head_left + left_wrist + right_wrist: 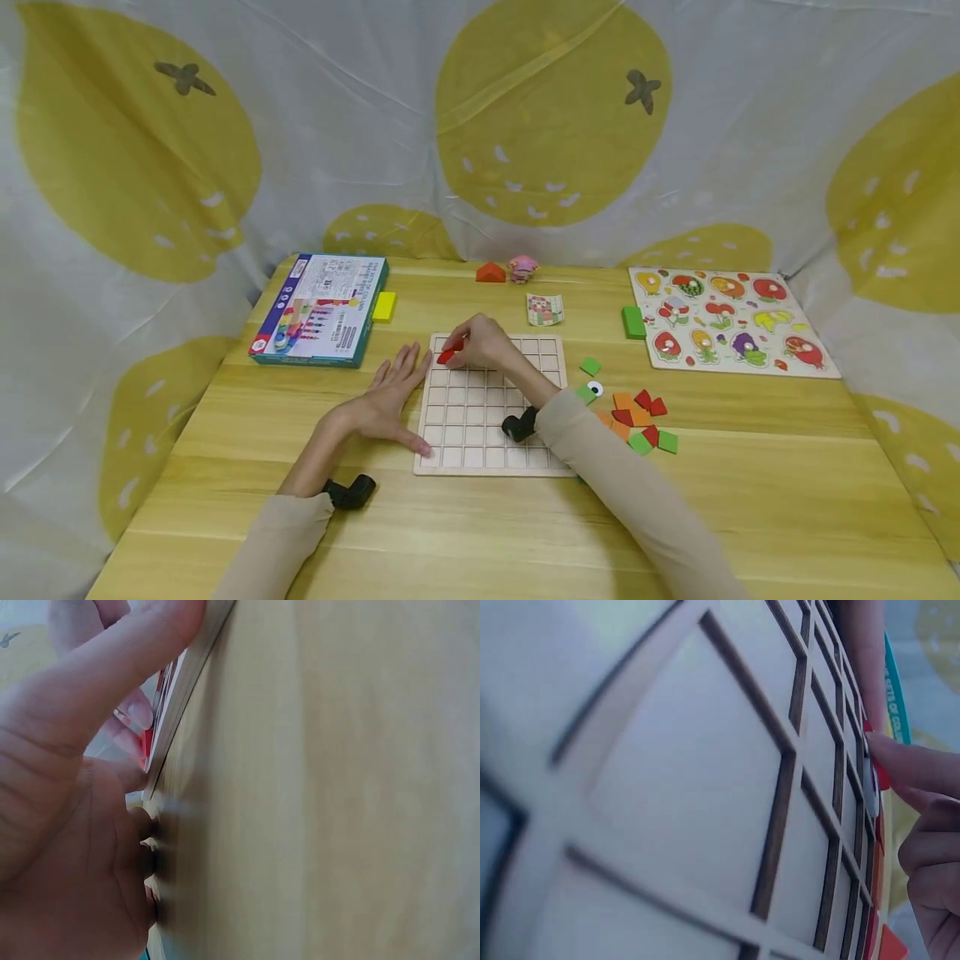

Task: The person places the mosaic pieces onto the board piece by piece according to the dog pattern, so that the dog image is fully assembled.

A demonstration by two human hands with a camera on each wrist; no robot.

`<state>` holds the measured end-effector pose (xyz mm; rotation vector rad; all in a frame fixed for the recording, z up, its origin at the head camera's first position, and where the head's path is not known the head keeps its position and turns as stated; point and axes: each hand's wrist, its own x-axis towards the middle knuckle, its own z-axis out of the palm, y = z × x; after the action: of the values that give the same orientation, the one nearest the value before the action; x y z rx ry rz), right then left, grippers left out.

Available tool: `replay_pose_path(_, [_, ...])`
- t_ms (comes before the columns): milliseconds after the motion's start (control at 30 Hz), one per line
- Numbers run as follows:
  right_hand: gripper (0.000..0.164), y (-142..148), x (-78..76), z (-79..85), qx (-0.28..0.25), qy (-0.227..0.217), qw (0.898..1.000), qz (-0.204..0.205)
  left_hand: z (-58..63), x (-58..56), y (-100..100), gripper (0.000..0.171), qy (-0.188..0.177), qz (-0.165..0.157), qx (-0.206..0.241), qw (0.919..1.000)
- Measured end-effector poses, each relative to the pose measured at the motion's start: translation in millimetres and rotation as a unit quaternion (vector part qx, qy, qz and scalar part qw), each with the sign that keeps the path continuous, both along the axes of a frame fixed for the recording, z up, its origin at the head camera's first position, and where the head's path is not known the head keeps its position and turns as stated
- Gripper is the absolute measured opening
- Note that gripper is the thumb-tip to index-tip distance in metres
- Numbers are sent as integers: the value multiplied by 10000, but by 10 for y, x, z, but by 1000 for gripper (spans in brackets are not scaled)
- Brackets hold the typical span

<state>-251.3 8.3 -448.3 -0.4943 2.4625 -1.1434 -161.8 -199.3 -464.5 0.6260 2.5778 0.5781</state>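
A wooden board with a square grid (453,435) lies flat on the table. My right hand (486,343) reaches over it and pinches a small red tile (449,355) between thumb and fingertips at the far left corner cells. Red also shows under those fingers (922,769) in the right wrist view. Spread along the board's left side is my left hand (382,407), thumb at the near left corner and fingertips by the far left edge. In the left wrist view its straight thumb (112,671) touches the board's edge (184,690).
Loose red, orange and green tiles (667,442) lie right of the board, with a round eye piece (595,388). A patterned card (545,309), pink figurine (522,267) and red block (491,272) are behind. A box (322,308) stands left, a fruit puzzle (731,321) right.
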Motion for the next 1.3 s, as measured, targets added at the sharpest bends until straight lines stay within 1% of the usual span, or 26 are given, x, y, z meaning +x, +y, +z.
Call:
replay_pose_path(133, [23, -39, 18, -20, -61, 33, 10000, 3, 17, 3, 14, 142, -39, -18, -17, 10000])
replay_pose_path(400, [16, -20, 24, -55, -70, 268, 9995, 143, 20, 4, -1, 141, -40, -13, 24, 10000])
replay_pose_path(567, [16, -13, 5, -61, 67, 269, 9994, 187, 1, -6, -5, 142, -25, -23, 12, 10000])
replay_pose_path(633, [17, 4, -5, -51, 162, 280, 9991, 262, -3, -11, 2, 142, -26, -24, -9, 10000])
replay_pose_path(767, [22, 130, -29, -13, 125, 356, 9979, 525, 9, -9, 15, 143, -80, 4, -36, 10000])
replay_pose_path(833, [25, 306, -26, 36, 144, 483, 9973, 541, 8, -15, 28, 142, -90, 10, -59, 9999])
replay_pose_path(900, [27, 577, -4, 106, 160, 556, 9974, 429, 11, -19, 46, 142, -67, -13, -1, 10000])
replay_pose_path(967, [26, 912, 41, 173, 221, 588, 9979, 163, 11, -23, 56, 142, -49, -10, 41, 10000])
replay_pose_path(1033, [24, 1273, 92, 200, 239, 547, 9982, -105, 12, -23, 57, 142, -34, 5, 81, 10000])
replay_pose_path(1100, [23, 1609, 149, 190, 328, 479, 9977, -346, 13, -16, 47, 143, -36, 33, 71, 10000])
replay_pose_path(1167, [23, 1890, 199, 144, 494, 363, 9964, -593, 3, -13, 35, 143, -37, 47, 29, 10000])
replay_pose_path(1233, [25, 2089, 234, 84, 662, 166, 9945, -793, -4, -7, 26, 143, -58, 40, 31, 10000])
replay_pose_path(1300, [26, 2193, 254, 33, 750, -91, 9930, -904, -6, -6, 23, 143, -67, 29, 34, 10000])
